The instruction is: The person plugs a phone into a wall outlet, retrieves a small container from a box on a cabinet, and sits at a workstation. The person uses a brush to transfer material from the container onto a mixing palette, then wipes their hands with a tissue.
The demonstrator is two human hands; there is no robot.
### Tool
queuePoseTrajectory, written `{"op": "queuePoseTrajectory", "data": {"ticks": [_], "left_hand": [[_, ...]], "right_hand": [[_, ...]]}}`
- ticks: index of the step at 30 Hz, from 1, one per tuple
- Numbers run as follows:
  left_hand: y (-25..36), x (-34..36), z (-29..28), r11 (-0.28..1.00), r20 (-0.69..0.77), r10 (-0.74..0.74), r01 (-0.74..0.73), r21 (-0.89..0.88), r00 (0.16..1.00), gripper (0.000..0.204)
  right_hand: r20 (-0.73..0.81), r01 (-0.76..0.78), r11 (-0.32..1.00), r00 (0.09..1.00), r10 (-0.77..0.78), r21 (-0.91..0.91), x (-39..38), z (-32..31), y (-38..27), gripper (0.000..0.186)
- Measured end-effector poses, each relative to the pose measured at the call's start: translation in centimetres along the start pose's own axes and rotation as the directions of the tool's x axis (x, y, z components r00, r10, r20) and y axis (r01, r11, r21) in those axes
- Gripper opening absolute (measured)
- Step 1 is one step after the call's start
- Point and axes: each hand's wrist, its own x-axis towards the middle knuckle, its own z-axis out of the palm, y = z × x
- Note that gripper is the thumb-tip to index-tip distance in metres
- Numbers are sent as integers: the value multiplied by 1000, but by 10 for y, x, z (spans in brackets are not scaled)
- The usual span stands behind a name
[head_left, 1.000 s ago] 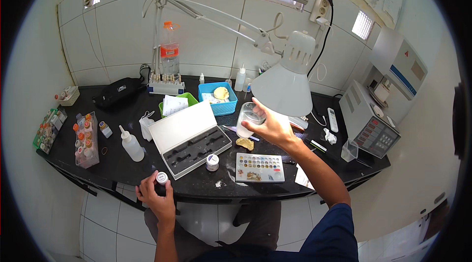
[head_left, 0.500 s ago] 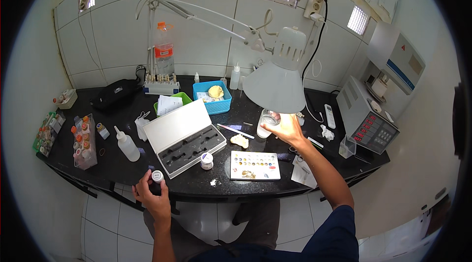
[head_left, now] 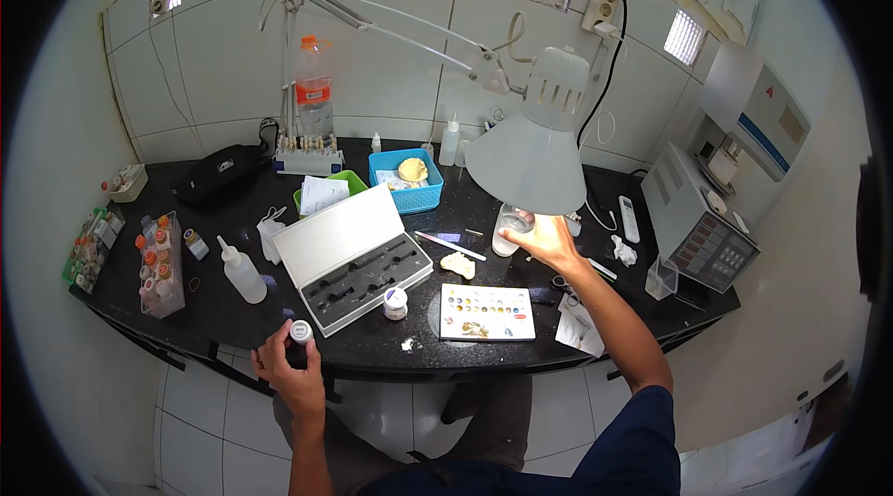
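My left hand is at the table's front edge, its thumb and fingers closed around a small white-capped jar. Farther off on the right, beneath the lamp shade, my right hand grips a clear glass jar, with the thumb over its near side; some fingers are hidden. Just in front of that jar lie a cream-coloured dental cast and a slim white stick-like tool. Between my hands stands another small jar with a white and purple lid, beside an open grey case with a dark foam insert.
A white palette box with coloured dots lies near the front edge. The lamp hangs low over my right hand. Left stand a squeeze bottle and a bin of orange-capped bottles. A blue basket sits behind; a furnace-like machine stands right.
The whole view has shifted slightly. Both hands keep their holds, with hardly any movement of the two jars.
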Motion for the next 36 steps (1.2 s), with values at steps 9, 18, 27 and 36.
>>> {"op": "queuePoseTrajectory", "data": {"ticks": [9,18,27,36], "left_hand": [[2,0,-6,1000,36,-26,26,3,999,46],[6,8,-5,997,61,-76,76,-6,995,43],[7,4,-3,998,60,-53,52,29,997,43],[9,5,-3,999,55,-41,40,24,998,41]], "right_hand": [[-141,208,927,955,-262,-313,-17,-2,-34,36],[453,304,937,869,-200,-170,24,60,-48,11],[496,296,898,862,-104,-326,35,81,-48,10],[390,250,924,912,-124,-290,35,32,-76,16]]}}
